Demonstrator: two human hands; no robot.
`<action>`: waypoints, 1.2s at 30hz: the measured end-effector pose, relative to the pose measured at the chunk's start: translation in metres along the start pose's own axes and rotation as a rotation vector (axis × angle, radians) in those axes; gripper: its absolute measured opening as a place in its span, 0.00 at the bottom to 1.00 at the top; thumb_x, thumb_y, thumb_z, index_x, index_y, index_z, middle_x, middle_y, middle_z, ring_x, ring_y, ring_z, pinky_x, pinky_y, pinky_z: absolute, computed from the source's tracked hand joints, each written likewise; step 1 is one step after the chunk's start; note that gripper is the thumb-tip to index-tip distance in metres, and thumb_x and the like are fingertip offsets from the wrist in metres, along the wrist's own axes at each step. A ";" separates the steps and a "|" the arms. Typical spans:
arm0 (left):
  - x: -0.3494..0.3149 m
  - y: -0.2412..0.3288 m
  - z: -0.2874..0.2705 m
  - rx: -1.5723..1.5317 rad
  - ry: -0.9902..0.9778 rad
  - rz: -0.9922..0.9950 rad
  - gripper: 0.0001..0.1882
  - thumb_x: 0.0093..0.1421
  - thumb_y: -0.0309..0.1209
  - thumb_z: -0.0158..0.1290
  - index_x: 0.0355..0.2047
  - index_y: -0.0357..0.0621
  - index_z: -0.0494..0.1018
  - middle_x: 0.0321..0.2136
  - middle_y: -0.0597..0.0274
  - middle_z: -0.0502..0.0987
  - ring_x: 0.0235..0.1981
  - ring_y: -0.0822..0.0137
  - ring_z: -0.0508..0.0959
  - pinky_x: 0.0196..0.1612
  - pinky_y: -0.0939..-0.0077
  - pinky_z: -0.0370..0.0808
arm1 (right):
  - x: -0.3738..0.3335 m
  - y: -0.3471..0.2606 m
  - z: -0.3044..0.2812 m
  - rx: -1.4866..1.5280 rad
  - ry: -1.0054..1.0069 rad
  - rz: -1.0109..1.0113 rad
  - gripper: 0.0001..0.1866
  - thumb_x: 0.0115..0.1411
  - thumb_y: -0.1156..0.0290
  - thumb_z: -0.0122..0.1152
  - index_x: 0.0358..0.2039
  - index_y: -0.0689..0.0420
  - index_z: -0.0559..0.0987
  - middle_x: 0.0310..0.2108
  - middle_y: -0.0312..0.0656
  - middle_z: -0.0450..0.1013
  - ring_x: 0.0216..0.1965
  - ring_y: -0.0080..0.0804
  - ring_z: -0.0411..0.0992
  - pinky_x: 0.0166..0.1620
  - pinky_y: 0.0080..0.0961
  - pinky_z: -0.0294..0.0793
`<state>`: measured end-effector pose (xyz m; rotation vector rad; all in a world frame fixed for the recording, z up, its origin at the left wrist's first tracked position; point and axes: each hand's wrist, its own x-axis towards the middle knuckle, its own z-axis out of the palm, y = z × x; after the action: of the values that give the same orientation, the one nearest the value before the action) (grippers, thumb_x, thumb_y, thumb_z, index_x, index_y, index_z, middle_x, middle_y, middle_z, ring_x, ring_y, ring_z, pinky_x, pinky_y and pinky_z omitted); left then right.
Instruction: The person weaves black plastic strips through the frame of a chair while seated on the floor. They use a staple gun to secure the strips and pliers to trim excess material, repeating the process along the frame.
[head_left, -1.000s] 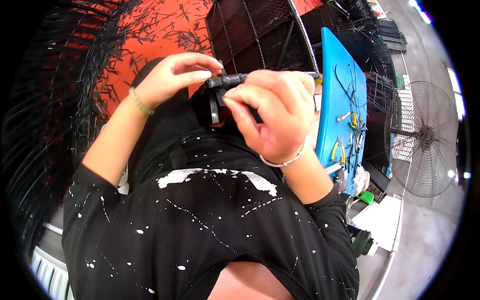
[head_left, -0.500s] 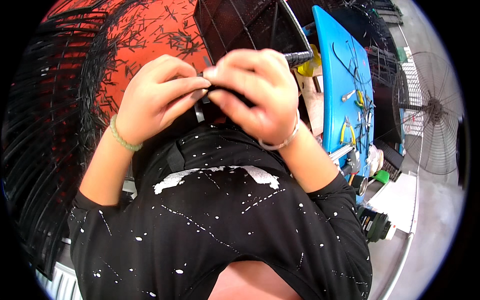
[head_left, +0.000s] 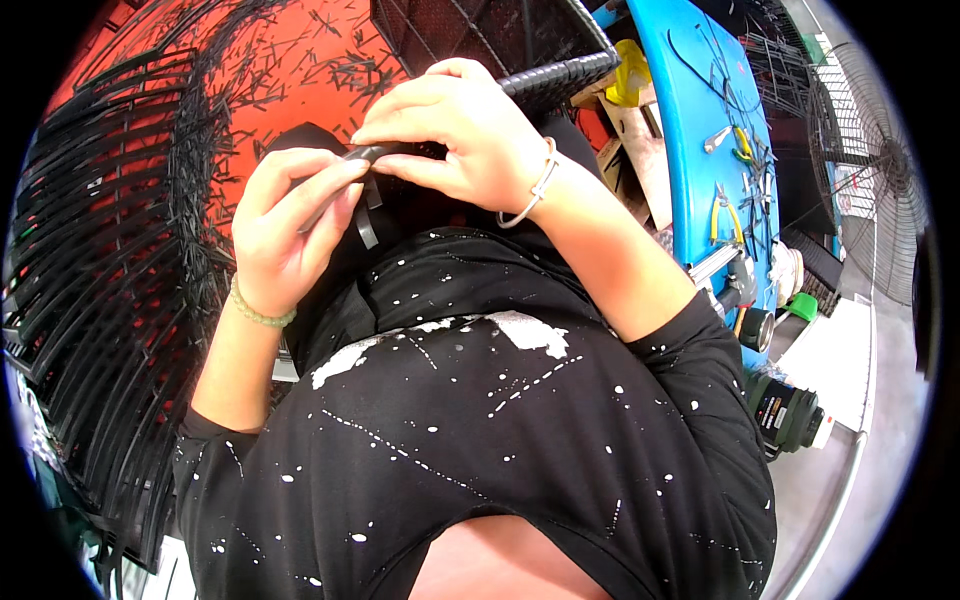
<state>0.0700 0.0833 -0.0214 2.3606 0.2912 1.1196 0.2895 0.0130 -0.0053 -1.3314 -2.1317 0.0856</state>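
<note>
A dark, flat plastic-like strip is pinched between my two hands in front of my lap. My left hand has thumb and fingers closed on one end of it. Just to the right and slightly higher, the fingertips of my right hand are closed on the other end. A grey, shiny strip end hangs below the fingers; whether it belongs to the same strip is hidden. Beyond my right hand stands a black woven basket-like piece with a wrapped rim, apart from the fingers.
Many long black strips are heaped on the left. Short cut scraps lie over a red surface. On the right, a blue table holds yellow-handled pliers and other tools. A large fan stands farther right.
Both hands have shifted left, and my right hand has risen. The strip between the fingers shows more plainly now. My view has shifted slightly.
</note>
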 end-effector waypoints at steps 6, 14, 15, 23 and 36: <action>0.005 0.006 -0.001 -0.035 -0.038 -0.066 0.13 0.54 0.18 0.62 0.41 0.38 0.81 0.32 0.57 0.76 0.31 0.65 0.78 0.34 0.76 0.75 | -0.004 0.003 0.002 0.027 -0.022 -0.003 0.15 0.58 0.57 0.63 0.43 0.49 0.82 0.40 0.31 0.77 0.43 0.27 0.74 0.52 0.34 0.65; 0.019 0.007 -0.009 0.103 -0.104 -0.122 0.04 0.57 0.22 0.62 0.32 0.36 0.77 0.24 0.59 0.76 0.22 0.67 0.76 0.26 0.75 0.73 | -0.001 0.007 0.007 0.076 -0.034 -0.013 0.14 0.57 0.59 0.63 0.41 0.52 0.81 0.39 0.34 0.76 0.39 0.36 0.76 0.42 0.33 0.74; 0.019 0.007 -0.011 0.167 -0.154 -0.146 0.05 0.57 0.23 0.62 0.30 0.37 0.76 0.23 0.60 0.75 0.21 0.67 0.76 0.25 0.74 0.71 | -0.001 0.007 0.008 0.080 -0.028 -0.012 0.14 0.57 0.59 0.63 0.41 0.52 0.81 0.39 0.34 0.76 0.38 0.36 0.76 0.42 0.33 0.74; 0.046 0.003 -0.016 0.077 -0.470 0.081 0.10 0.60 0.23 0.58 0.22 0.39 0.70 0.16 0.57 0.66 0.16 0.57 0.69 0.21 0.68 0.66 | -0.001 0.009 0.005 0.101 -0.053 -0.008 0.15 0.59 0.57 0.61 0.42 0.51 0.82 0.37 0.36 0.77 0.40 0.39 0.77 0.44 0.35 0.76; 0.041 0.012 -0.009 -0.233 -0.359 -0.373 0.16 0.66 0.21 0.50 0.19 0.36 0.72 0.13 0.66 0.68 0.12 0.77 0.64 0.17 0.80 0.56 | -0.007 0.014 -0.002 0.044 -0.106 0.043 0.16 0.57 0.53 0.62 0.43 0.45 0.82 0.36 0.35 0.79 0.41 0.39 0.77 0.45 0.36 0.77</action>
<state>0.0887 0.0926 0.0169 2.1327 0.4237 0.5148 0.3034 0.0131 -0.0118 -1.3742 -2.1763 0.2241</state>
